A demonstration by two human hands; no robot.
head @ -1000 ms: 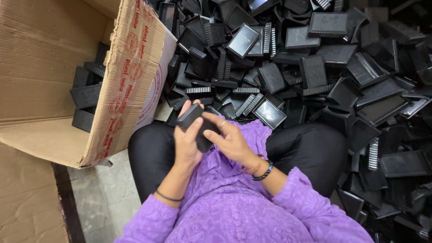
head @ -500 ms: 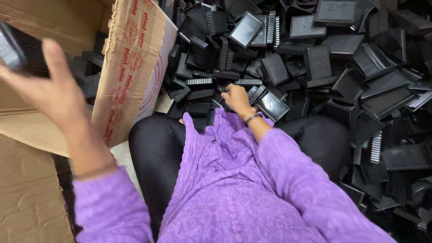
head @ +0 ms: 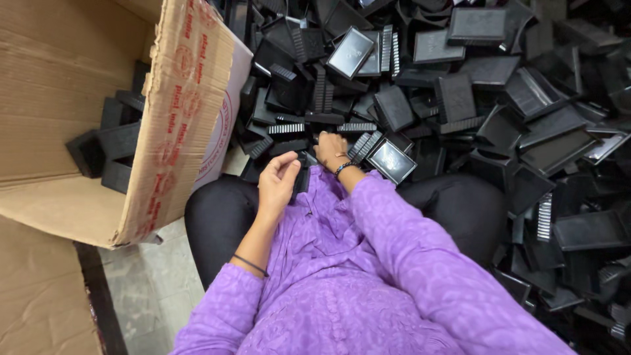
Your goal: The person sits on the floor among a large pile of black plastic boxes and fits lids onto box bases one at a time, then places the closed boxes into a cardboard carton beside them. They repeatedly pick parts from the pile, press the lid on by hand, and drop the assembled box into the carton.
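Observation:
I sit at the edge of a big pile of black plastic tray parts (head: pixel 453 98), some flat and some ribbed like combs. My right hand (head: pixel 331 148) reaches to the pile's near edge and grips a narrow black ribbed part (head: pixel 302 177) by its top end. Just left of that part, over my lap, is my left hand (head: pixel 279 181). Its fingers are loosely curled, touching the part's side, and it holds nothing of its own. Purple sleeves cover both arms, and each wrist has a dark bracelet.
An open cardboard box (head: pixel 177 125) lies tipped on its side at the left, with several black parts (head: pixel 108 148) inside. A shiny-faced tray (head: pixel 392 161) lies right of my right hand. My knees in black trousers (head: pixel 217 223) rest on a tiled floor (head: pixel 148 289).
My left hand, which held a black part up over the box, has come back to my lap without it. My right hand stays at the pile's edge.

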